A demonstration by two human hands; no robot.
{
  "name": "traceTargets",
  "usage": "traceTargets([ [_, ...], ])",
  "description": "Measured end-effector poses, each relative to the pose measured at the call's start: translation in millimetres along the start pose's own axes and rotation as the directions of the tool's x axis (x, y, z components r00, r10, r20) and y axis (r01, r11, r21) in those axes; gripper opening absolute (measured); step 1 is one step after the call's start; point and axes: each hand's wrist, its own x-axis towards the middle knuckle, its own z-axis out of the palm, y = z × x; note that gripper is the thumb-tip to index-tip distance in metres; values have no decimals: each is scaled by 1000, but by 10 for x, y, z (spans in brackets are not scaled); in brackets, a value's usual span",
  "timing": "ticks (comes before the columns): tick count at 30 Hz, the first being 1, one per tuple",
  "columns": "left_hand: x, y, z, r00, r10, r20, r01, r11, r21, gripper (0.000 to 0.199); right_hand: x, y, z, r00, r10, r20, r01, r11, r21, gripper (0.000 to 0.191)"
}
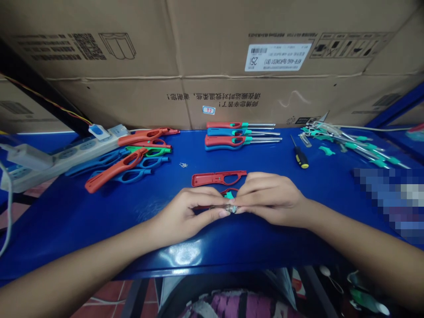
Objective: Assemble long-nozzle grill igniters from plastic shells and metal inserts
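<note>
My left hand point(194, 210) and my right hand point(273, 198) meet near the table's front edge, both closed in a pinch on a small mechanism point(233, 208) with metal and pale teal parts. The fingers hide most of it. Just behind and beneath them shows a red casing half point(229, 191) with a teal trigger point(228, 195) on it, largely covered by my hands. Beyond that, a second red casing half point(208, 179) lies flat with its hollow inside facing up.
Assembled lighters point(225, 141) lie at the back centre, loose coloured casings point(115, 170) beside a power strip point(73, 152) at left. A screwdriver point(300, 157), metal tubes with teal parts point(361, 145) and a blurred patch are at right. Small pins point(183, 165) lie left of centre. Cardboard point(132, 97) stands behind.
</note>
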Motion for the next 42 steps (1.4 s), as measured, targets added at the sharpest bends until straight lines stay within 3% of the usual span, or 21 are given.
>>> traceTargets([
  [5,9,2,9,1000,-27,16,27,999,-22,23,-21,5,-7,999,-36,36,37,998,-51,21],
  [8,20,0,-1,997,-81,-17,80,996,-32,19,-29,0,-8,998,64,4,-64,996,-63,26],
  [12,33,0,-71,981,-130,-144,129,992,-13,17,-45,3,-18,967,255,-21,-256,966,-29,80],
  [13,35,1,-93,973,-140,-185,139,990,-23,16,-48,7,-18,961,277,-7,-277,960,-42,84],
  [15,39,0,-132,952,-180,-247,165,983,-82,15,-50,19,-6,958,278,67,-267,954,-135,67],
  [18,42,-5,-157,925,-270,-267,226,956,-186,18,-51,50,35,943,247,225,-153,918,-367,28],
  [21,43,-11,-149,905,-350,-240,295,925,-238,23,-60,92,79,932,208,298,-51,887,-459,19],
  [24,46,-9,-136,886,-416,-207,368,900,-234,26,-74,123,96,948,170,270,-40,903,-428,17],
  [33,31,-45,-124,872,-472,-127,449,876,-173,33,-79,92,80,937,340,83,-329,936,-123,9],
  [35,26,-55,-118,873,-469,-133,447,879,-164,33,-57,72,72,894,447,38,-446,894,-39,8],
  [39,23,-77,-100,883,-452,-125,433,888,-154,30,-34,65,62,684,699,210,-727,629,276,15],
  [40,23,-85,-95,885,-450,-117,432,889,-153,30,-36,75,63,658,708,258,-747,568,346,16],
  [42,24,-104,-88,888,-449,-105,433,890,-145,30,-45,106,69,653,696,299,-740,503,446,19],
])
